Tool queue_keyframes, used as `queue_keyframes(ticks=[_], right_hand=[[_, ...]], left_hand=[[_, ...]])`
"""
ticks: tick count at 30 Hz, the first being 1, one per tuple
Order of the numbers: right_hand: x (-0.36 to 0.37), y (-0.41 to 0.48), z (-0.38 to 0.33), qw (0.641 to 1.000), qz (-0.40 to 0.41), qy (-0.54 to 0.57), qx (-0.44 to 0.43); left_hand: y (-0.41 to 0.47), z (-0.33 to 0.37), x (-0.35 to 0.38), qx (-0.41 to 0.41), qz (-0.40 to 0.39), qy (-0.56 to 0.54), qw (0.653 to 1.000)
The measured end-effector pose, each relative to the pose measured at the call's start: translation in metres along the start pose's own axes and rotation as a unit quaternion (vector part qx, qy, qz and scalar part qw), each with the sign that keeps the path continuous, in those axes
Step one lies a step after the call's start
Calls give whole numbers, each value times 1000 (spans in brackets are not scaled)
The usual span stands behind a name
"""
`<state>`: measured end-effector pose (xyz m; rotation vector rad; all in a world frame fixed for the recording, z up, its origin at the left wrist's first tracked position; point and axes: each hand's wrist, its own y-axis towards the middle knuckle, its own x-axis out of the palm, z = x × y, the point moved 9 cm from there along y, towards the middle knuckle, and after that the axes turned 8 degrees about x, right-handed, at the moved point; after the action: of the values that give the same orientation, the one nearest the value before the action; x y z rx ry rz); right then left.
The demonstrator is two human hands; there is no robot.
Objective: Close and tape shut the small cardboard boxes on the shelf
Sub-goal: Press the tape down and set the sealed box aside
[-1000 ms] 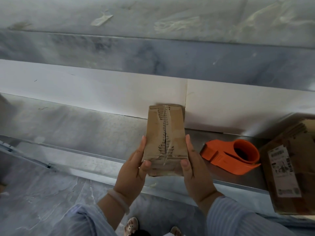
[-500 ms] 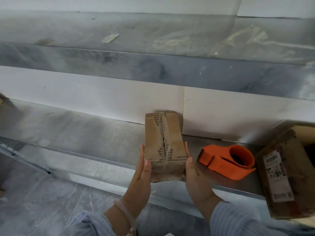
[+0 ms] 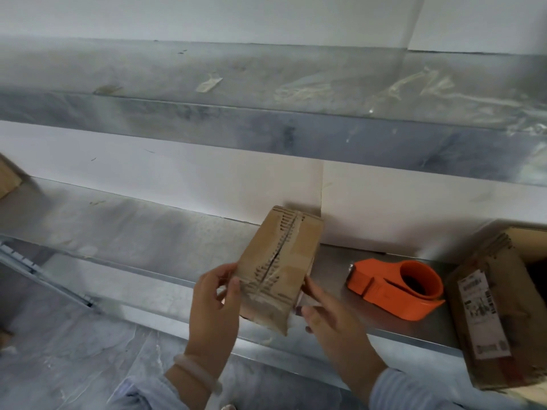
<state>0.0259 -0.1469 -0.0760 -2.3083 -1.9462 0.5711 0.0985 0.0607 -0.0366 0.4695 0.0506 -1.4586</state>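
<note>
The small brown cardboard box [image 3: 278,270] has tipped over to the right since a moment ago, and both hands have slid down to its near end. The box is long, with rough torn paper and wavy ridges along the slit where its two top flaps meet. It is held over the front edge of the grey metal shelf [image 3: 133,232]; whether its far end touches the shelf is hard to tell. The left hand [image 3: 214,303] pinches the near left corner, thumb on top and fingers curled under. The right hand [image 3: 328,318] holds the near right corner, one finger straight up the side and the thumb by the bottom edge. Its other fingers are hidden behind the box. Near the box on its right, an orange plastic tape holder [image 3: 396,287] with a round ring lies on the shelf. A bigger brown box with a white label [image 3: 491,315] is cut off at the right edge, and its label is too blurry to read. Bits of clear tape [image 3: 414,87] stick to the shiny upper shelf.
</note>
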Motion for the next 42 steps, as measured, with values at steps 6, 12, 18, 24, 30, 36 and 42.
queue_keyframes(ticks=[6,12,18,24,30,36,42], right_hand=[[-19,10,-47,988,81,-99,-81],[-47,65,-77,973,103,-202,-40],[-47,55,-77,976,96,-184,-72],[-43,41,-47,986,52,-157,3],[-36,38,-30,992,-28,54,111],[-51,36,-28,992,90,-88,21],[-33,23,-20,995,81,-49,24]], left_hand=[[-10,-7,-4,13,-80,133,988],[-9,-3,5,88,-147,234,957],[2,-22,-24,34,-146,153,977],[19,-40,-40,-69,-54,1,996],[42,-34,-3,-79,-170,-19,982],[28,-29,4,-64,-66,106,990],[-19,-7,38,-36,-145,-90,985]])
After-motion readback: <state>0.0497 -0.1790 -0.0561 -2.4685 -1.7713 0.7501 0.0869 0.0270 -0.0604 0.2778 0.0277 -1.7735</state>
